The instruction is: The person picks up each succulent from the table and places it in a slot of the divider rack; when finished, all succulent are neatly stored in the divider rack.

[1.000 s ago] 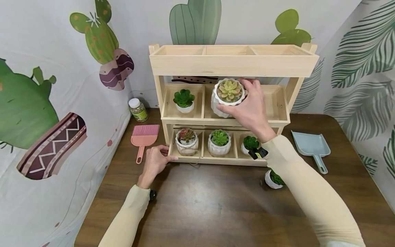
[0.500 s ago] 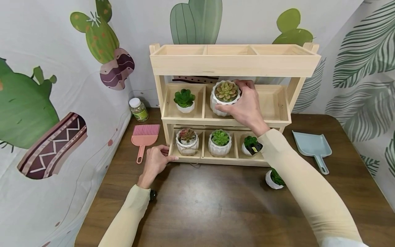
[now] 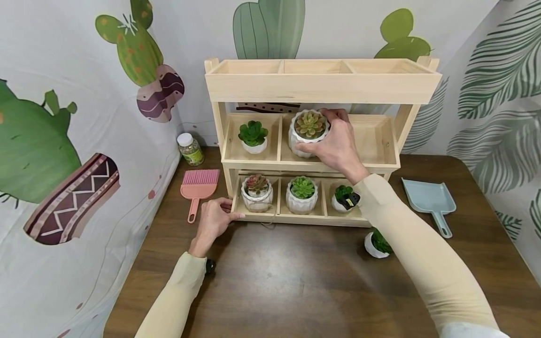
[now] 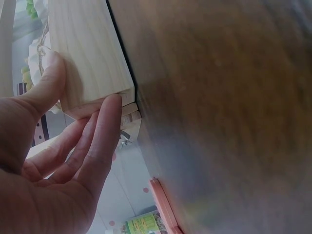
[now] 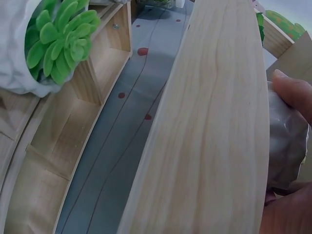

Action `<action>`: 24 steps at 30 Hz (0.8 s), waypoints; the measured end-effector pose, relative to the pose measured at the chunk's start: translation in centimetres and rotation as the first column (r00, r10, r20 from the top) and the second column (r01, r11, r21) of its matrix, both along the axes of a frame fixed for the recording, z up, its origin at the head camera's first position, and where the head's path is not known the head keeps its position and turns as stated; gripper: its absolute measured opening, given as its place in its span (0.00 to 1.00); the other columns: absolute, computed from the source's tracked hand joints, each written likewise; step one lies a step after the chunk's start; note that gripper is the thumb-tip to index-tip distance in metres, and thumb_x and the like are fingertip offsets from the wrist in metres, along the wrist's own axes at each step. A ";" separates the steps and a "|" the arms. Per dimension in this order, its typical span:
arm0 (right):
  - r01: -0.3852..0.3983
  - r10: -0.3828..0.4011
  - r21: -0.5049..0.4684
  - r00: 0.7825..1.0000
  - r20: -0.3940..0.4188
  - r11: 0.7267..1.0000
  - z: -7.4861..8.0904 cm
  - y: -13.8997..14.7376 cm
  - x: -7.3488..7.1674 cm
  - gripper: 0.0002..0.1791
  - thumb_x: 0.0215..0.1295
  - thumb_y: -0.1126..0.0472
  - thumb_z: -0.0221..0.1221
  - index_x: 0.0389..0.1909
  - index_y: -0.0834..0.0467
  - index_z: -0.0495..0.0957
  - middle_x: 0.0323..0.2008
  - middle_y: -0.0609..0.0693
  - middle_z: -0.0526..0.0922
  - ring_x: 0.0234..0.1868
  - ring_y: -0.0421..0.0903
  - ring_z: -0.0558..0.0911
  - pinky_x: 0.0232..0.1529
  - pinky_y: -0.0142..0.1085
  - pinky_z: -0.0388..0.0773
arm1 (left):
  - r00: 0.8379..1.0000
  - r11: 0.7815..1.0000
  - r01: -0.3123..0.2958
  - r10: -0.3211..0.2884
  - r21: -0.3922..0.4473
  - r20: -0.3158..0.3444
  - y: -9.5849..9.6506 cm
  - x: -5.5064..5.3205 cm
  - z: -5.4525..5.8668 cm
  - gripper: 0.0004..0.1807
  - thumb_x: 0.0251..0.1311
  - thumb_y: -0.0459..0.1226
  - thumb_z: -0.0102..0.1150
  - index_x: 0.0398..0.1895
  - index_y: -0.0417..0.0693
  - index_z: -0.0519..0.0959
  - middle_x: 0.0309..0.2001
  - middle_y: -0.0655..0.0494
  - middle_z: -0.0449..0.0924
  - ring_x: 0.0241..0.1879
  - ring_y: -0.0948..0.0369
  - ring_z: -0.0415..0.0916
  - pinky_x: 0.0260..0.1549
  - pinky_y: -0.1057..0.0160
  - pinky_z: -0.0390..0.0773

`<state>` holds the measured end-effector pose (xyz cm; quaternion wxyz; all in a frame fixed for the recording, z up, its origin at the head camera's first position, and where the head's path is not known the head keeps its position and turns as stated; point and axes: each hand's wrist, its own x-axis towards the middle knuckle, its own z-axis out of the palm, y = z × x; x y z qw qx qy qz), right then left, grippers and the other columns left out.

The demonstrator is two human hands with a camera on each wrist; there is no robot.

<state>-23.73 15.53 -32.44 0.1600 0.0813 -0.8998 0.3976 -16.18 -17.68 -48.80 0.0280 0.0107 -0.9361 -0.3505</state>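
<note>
My right hand (image 3: 338, 143) grips the ribbed white pot of a yellow-green succulent (image 3: 310, 125) in the middle compartment of the shelf's middle tier. In the right wrist view, thumb and fingers wrap that grey-lit pot (image 5: 287, 141) behind a wooden board. My left hand (image 3: 214, 220) holds the left front corner of the wooden plant shelf's bottom tier (image 3: 304, 219), thumb on the front and fingers on the end, as the left wrist view shows on the wooden corner (image 4: 92, 53). A small green potted plant (image 3: 253, 136) sits left of the gripped pot.
On the bottom tier stand a reddish succulent (image 3: 257, 193), a bright green succulent (image 3: 302, 195) and a small dark green plant (image 3: 341, 197). Another potted plant (image 3: 377, 244) lies tilted on the table. A pink brush (image 3: 197, 190), a jar (image 3: 190, 149) and a blue dustpan (image 3: 428, 199) flank the shelf.
The right hand has moved the succulent pot slightly left and down into the middle compartment, still gripping it. The left hand has stayed at the shelf corner.
</note>
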 end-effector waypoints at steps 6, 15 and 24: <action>0.001 -0.001 0.030 1.000 0.005 1.000 0.0 0.1 0.2 0.57 0.43 0.54 0.88 0.74 0.67 0.72 0.72 0.65 0.73 0.75 0.60 0.70 0.82 0.51 0.66 | 0.999 1.000 0.019 -0.018 0.016 -0.038 -0.3 -0.2 -0.4 0.23 0.48 0.43 0.89 0.43 0.40 0.92 0.35 0.46 0.95 0.35 0.55 0.92 0.36 0.57 0.85; -0.008 0.006 0.024 0.997 0.071 1.000 0.3 -0.1 0.3 0.62 0.47 0.55 0.86 0.80 0.67 0.63 0.78 0.68 0.67 0.80 0.64 0.65 0.86 0.56 0.59 | 1.000 1.000 0.013 -0.013 0.014 -0.017 -0.6 -0.7 -1.0 0.23 0.47 0.43 0.89 0.43 0.40 0.91 0.35 0.45 0.94 0.35 0.53 0.92 0.36 0.56 0.85; -0.016 0.013 0.029 0.993 0.118 0.999 0.3 0.0 0.7 0.67 0.49 0.52 0.86 0.84 0.65 0.56 0.82 0.69 0.60 0.83 0.68 0.59 0.85 0.61 0.59 | 1.000 0.999 0.018 -0.017 0.036 -0.015 -0.5 -0.4 -0.5 0.22 0.47 0.42 0.89 0.43 0.40 0.92 0.35 0.46 0.94 0.35 0.54 0.92 0.36 0.56 0.85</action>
